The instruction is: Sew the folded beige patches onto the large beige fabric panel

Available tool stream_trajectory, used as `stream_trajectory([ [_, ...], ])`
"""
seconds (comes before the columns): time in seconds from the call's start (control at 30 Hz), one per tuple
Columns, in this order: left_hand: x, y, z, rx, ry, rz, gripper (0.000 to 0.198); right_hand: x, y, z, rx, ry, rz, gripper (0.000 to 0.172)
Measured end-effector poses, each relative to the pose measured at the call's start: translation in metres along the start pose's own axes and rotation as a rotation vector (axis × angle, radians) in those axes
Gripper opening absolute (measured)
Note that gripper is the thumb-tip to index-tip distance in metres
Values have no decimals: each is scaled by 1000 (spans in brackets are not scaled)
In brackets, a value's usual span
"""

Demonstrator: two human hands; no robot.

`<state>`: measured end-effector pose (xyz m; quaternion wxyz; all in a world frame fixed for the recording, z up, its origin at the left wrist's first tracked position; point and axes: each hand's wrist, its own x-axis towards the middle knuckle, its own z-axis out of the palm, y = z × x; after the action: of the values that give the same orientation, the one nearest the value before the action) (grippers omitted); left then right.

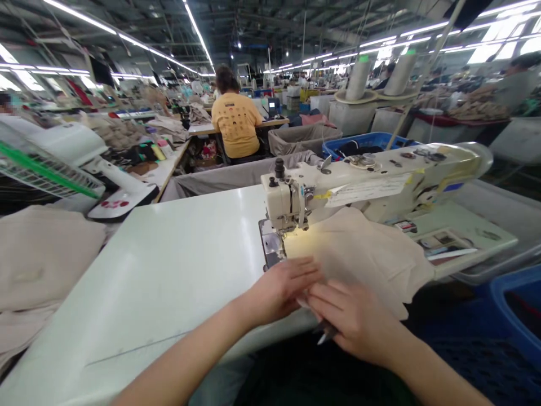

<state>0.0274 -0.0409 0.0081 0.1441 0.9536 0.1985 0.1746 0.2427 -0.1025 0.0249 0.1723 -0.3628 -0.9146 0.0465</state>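
Observation:
A beige fabric piece [363, 259] lies on the sewing table, one edge under the needle area of a white sewing machine [281, 197]. My left hand [287, 282] is closed on the fabric's near edge, just in front of the metal needle plate [271, 242]. Beside it, my right hand [353, 316] grips the same edge, fingers bent and almost touching the left. A small pointed metal tool [325, 334], perhaps thread snips, sticks out beneath the right palm; its handle is hidden. The machine's lamp lights the cloth near the needle.
A pale green tabletop [190, 254] stretches to the left. Beige fabric [46, 259] is piled at the far left, near a white fan [71, 146]. Thread cones [358, 79] stand behind the machine. A blue crate [519, 304] sits low right. A person in yellow [236, 121] sits ahead.

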Motion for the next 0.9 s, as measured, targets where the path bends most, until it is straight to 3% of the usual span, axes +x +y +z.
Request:
stream_trajectory([
  [0.07, -5, -2, 1, -89, -93, -5, 33, 2, -5, 4, 63, 8, 1, 23],
  [0.13, -22, -4, 0, -108, -84, -85, 31, -2, 0, 8, 149, 57, 53, 22],
  [0.23, -61, -6, -10, -156, 4, -229, 32, -12, 12, 12, 265, 71, 118, 54],
  [0.33, -98, -6, -25, -215, 50, -373, 29, -18, 17, 17, 364, -46, 141, 78],
  [0.37, -107, -6, -30, -230, 61, -417, 28, -16, 17, 20, 395, -72, 150, 75],
  [0.43, -118, -6, -37, -266, 77, -490, 27, -9, 16, 29, 475, -70, 178, 49],
  [0.5, -120, -5, -41, -313, 93, -547, 27, 5, 16, 41, 598, -14, 249, 21],
  [0.53, -119, -6, -41, -334, 114, -579, 28, 13, 17, 47, 672, 26, 319, 17],
  [0.6, -114, -7, -40, -346, 197, -691, 31, 29, 19, 60, 791, 157, 566, 21],
  [0.7, -107, -12, -33, -347, 330, -977, 38, 45, 20, 73, 846, 406, 863, 39],
  [0.8, -103, -16, -25, -383, 363, -1160, 43, 47, 13, 77, 848, 563, 957, 45],
  [0.9, -101, -14, -20, -335, 378, -1196, 42, 43, 6, 75, 753, 451, 898, 34],
])
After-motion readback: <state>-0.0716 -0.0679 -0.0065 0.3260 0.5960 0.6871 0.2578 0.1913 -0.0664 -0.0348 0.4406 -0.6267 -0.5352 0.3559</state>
